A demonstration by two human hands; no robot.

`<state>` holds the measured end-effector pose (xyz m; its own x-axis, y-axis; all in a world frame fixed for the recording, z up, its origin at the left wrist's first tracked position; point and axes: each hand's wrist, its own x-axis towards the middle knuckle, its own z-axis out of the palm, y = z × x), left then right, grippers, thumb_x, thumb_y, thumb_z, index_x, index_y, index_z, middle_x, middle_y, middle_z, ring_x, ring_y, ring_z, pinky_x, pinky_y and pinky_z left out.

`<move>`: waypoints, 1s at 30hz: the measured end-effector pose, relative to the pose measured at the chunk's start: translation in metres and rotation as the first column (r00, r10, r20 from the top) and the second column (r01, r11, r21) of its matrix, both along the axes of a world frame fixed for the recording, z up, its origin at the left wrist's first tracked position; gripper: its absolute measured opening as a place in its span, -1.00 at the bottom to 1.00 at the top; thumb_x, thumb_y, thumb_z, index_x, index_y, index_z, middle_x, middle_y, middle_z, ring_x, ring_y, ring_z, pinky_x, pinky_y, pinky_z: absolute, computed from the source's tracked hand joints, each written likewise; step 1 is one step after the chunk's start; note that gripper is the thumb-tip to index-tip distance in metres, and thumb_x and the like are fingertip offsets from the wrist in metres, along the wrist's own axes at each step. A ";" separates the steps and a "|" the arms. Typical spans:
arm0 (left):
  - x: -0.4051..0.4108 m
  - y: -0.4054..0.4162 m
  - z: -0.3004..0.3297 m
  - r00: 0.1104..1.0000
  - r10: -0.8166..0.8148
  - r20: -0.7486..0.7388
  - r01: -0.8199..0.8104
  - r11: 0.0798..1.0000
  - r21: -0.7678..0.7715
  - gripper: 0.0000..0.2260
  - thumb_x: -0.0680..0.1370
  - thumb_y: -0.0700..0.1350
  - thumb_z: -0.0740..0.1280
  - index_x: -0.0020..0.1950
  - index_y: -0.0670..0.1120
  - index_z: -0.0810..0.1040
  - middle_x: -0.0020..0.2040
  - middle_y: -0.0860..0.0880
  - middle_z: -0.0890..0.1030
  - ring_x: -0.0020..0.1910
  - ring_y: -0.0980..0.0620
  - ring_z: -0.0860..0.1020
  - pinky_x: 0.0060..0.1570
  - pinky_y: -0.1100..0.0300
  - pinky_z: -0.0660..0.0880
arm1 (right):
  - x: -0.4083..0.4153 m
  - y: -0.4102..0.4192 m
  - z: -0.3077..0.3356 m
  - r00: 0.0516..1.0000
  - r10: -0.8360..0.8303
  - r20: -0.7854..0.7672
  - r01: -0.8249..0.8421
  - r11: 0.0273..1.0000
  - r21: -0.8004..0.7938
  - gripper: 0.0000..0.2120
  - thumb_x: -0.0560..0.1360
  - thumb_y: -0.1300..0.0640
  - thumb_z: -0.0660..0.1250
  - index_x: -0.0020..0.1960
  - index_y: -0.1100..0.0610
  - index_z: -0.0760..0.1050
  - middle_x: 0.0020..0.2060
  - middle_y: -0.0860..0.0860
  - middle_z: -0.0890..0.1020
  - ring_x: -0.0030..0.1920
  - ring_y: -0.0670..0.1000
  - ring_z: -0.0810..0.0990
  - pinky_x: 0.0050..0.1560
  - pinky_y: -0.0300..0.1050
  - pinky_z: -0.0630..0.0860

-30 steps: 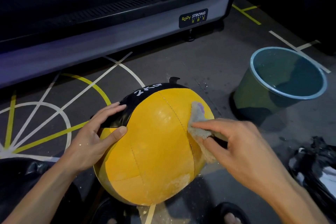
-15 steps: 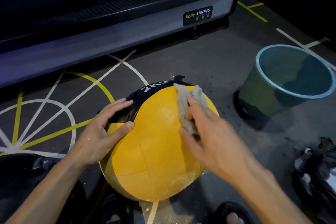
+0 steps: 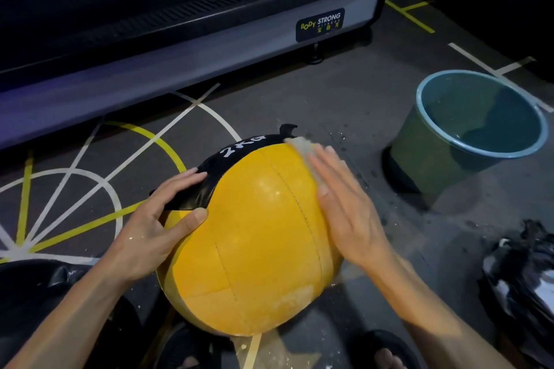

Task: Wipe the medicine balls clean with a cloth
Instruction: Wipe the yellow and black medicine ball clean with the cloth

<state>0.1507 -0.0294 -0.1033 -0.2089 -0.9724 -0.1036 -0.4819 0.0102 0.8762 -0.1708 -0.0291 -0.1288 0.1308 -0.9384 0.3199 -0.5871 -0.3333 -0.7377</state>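
Observation:
A yellow medicine ball (image 3: 254, 243) with a black panel marked "2KG" rests on the floor between my arms. My left hand (image 3: 159, 219) lies flat against its left side, fingers spread over the black panel, thumb on the yellow. My right hand (image 3: 344, 204) presses a pale cloth (image 3: 302, 150) against the ball's upper right side with straight fingers. Only the cloth's far end shows beyond my fingertips; the remainder is hidden under the palm.
A blue-rimmed bucket (image 3: 425, 141) holding water stands to the right. A treadmill base (image 3: 180, 69) runs along the back. A black plastic bag (image 3: 521, 275) lies at the right edge, another dark bag (image 3: 33, 284) at lower left. My sandalled feet (image 3: 383, 350) are below the ball.
My right hand has swept the cloth from the ball's right side up toward its top and flattened over it. The left hand has kept its hold on the ball.

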 end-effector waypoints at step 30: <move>0.012 -0.006 -0.006 0.987 0.124 -0.101 -0.116 0.990 0.086 -0.61 0.52 0.02 0.45 0.24 0.46 0.54 0.37 0.44 0.45 0.31 0.48 0.41 0.23 0.07 0.47 | -0.011 -0.040 -0.009 0.979 -0.135 0.152 0.065 0.917 0.393 -0.54 0.72 -0.01 -0.06 0.59 -0.20 0.26 0.56 -0.21 0.31 0.56 -0.19 0.22 0.61 0.02 0.14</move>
